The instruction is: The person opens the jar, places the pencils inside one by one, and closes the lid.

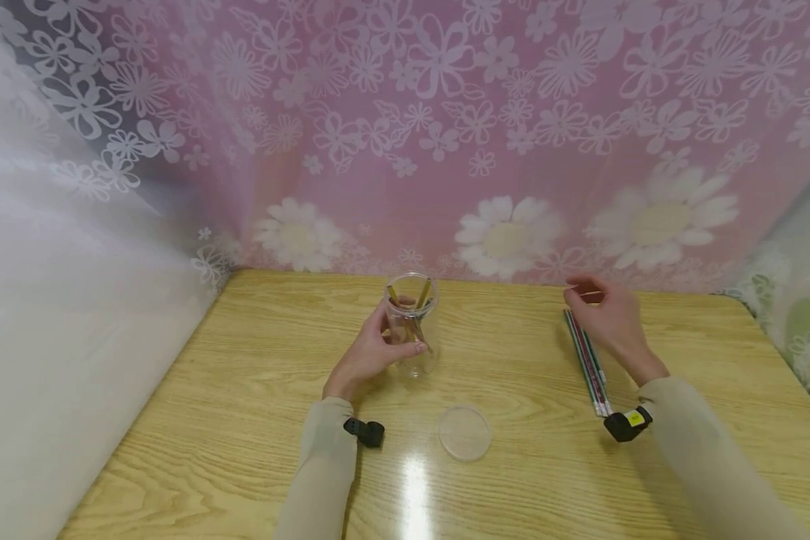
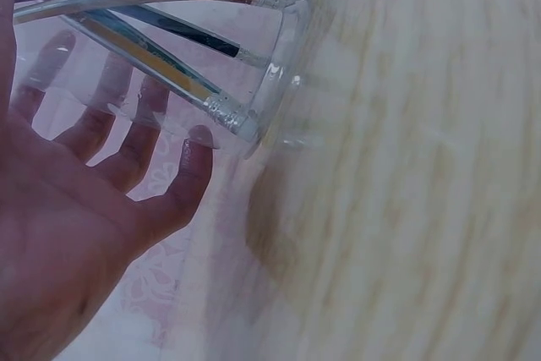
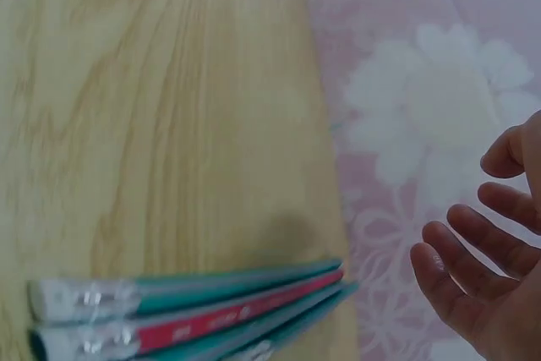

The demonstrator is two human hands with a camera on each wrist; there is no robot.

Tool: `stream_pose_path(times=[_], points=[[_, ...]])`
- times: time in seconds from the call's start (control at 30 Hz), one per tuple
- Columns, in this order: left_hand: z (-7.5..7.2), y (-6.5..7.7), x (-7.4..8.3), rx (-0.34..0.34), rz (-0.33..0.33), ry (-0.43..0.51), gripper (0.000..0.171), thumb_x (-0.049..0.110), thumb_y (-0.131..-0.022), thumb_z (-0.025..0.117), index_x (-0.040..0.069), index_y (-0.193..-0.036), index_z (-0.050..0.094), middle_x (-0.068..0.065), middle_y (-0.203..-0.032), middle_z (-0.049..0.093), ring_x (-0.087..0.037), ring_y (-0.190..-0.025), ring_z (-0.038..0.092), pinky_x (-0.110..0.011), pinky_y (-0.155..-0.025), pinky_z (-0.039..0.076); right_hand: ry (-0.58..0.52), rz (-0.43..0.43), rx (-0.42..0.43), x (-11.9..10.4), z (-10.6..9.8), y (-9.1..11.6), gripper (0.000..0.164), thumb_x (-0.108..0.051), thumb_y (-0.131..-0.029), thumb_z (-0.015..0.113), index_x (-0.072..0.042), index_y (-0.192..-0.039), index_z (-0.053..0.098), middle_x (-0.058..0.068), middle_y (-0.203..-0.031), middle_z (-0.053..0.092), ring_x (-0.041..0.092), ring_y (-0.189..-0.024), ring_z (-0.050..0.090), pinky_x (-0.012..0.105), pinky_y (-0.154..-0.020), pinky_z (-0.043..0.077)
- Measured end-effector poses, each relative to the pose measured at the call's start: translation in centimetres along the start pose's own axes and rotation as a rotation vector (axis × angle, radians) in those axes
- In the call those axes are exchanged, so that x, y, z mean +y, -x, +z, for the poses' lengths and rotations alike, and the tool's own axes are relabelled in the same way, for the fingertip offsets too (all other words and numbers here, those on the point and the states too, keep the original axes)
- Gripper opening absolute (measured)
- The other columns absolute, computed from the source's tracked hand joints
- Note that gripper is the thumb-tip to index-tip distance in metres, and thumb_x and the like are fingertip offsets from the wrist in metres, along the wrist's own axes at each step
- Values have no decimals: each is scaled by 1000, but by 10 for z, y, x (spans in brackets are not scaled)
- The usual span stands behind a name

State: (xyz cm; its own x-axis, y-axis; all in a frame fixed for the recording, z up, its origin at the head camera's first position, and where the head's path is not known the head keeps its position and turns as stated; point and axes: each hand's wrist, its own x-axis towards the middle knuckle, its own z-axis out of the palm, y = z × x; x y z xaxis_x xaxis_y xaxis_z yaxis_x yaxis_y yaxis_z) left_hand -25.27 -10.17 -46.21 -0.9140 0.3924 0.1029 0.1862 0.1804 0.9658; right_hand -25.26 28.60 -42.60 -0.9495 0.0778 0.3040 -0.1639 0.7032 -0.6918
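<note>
Left hand (image 1: pixel 367 354) clamped round clear plastic jar (image 1: pixel 428 330) of yellow and dark pencils (image 1: pixel 423 294), left of green and red pencils (image 1: pixel 588 367) on yellow wood-grain worktop (image 1: pixel 513 352), right hand (image 1: pixel 610 315) above them, fingers apart, lettering (image 3: pixel 228 316) too blurred to read

In the head view I have even, moderate light, with a white streak of glare on the table (image 1: pixel 243 450) in front of me, small glints on the clear jar (image 1: pixel 413 367) and a soft shadow beside my right sleeve (image 1: pixel 709 450). Both wrist views look dimmer, hazier and greyish to me: in the left the table smears out of focus, and in the right the pencils (image 3: pixel 245 314) blur, a faint shadow near their tips.
</note>
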Motion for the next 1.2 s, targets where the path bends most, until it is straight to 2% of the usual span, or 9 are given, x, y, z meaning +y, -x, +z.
stream_pose_path(times=[0.13,0.23,0.3,0.43,0.63,0.83,1.0,1.2], points=[[-1,-1,0,-9,-4,10,75,22,-87,85,29,-150,45,4,-146,54,-23,-137,51,-53,-111,46,31,46,11,21,0,-4,37,-32,-101,59,-6,-127,68,19,-113,71,20,-95,65,11,-66,45],[-1,0,-1,-3,-6,1,77,22,-86,85,27,-151,44,2,-144,55,-25,-135,51,-54,-110,46,50,63,-2,32,0,-7,38,-32,-101,60,-5,-128,67,21,-111,71,31,-96,68,13,-66,45],[-2,0,-1,8,-10,-8,77,23,-85,86,29,-150,45,2,-142,57,-25,-133,52,-53,-108,47,53,69,-22,38,0,-9,40,-31,-101,60,-4,-130,65,23,-111,71,37,-99,68,15,-66,45],[-2,0,-1,8,-5,-10,76,23,-85,86,30,-149,46,2,-140,58,-25,-131,53,-53,-107,48,75,76,-60,49,1,-13,40,-26,-101,61,0,-131,62,26,-111,69,43,-100,68,18,-66,47],[-1,0,-1,5,-9,-10,78,22,-86,85,25,-152,44,4,-145,54,-26,-135,51,-55,-109,46,124,86,-111,63,3,-20,41,-24,-99,63,4,-130,60,29,-110,69,45,-97,69,39,-71,57],[-1,0,1,-2,-15,-3,76,21,-86,85,31,-149,45,4,-147,53,-24,-136,51,-54,-109,46,178,67,-123,66,3,-25,43,-22,-96,69,7,-127,61,31,-107,70,45,-91,68,53,-77,55],[-1,0,2,1,-8,-9,74,21,-85,85,35,-147,47,3,-142,56,-24,-133,52,-55,-110,46,188,71,-153,67,1,-26,41,-18,-94,71,9,-123,62,31,-106,70,44,-90,68,53,-75,55],[-1,-1,-1,5,2,-14,76,20,-85,85,26,-150,46,2,-142,57,-26,-132,52,-56,-109,45,201,84,-232,66,-7,-25,45,-12,-91,70,11,-128,58,31,-106,69,42,-89,68,41,-69,54]])
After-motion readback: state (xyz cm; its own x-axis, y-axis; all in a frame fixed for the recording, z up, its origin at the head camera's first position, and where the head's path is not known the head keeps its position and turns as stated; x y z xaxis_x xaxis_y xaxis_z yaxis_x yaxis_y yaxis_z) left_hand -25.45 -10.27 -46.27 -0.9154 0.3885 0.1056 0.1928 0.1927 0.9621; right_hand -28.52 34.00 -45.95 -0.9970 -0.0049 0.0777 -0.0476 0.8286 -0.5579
